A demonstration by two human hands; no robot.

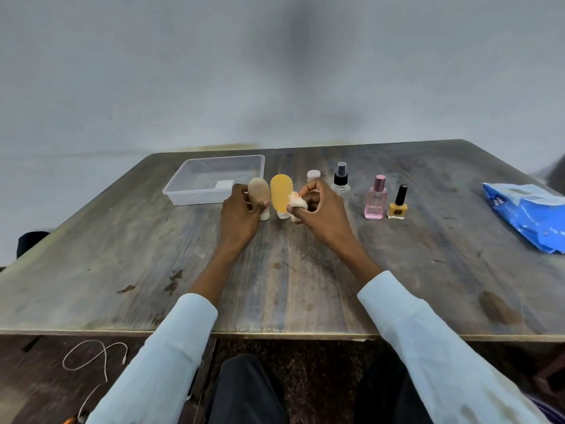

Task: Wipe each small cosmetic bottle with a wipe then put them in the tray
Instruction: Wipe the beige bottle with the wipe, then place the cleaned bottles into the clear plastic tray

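The big wooden counter [305, 270] carries everything. A clear plastic tray [195, 195] sits near the far edge, toward the far left corner. A blue pack of wipes [526, 215] lies at the right edge.

The left hand [241, 215] has its fingers curled round a tan bottle [258, 191]. This bottle stands up tall, round end up and white cap down, just in front of the tray. The right hand [321, 212] pinches a small scrunched white wipe [295, 203] in curled fingers. The wipe touches the side of a yellow bottle [281, 191], which also stands upright on its cap, between the two hands.

More bottles stand in a row toward the right edge, all upright with caps on top: a white-capped bottle [313, 175] partly hidden behind the right hand, a clear spray bottle [340, 179], a pink perfume bottle [375, 198], and a little yellow nail polish bottle [398, 205].
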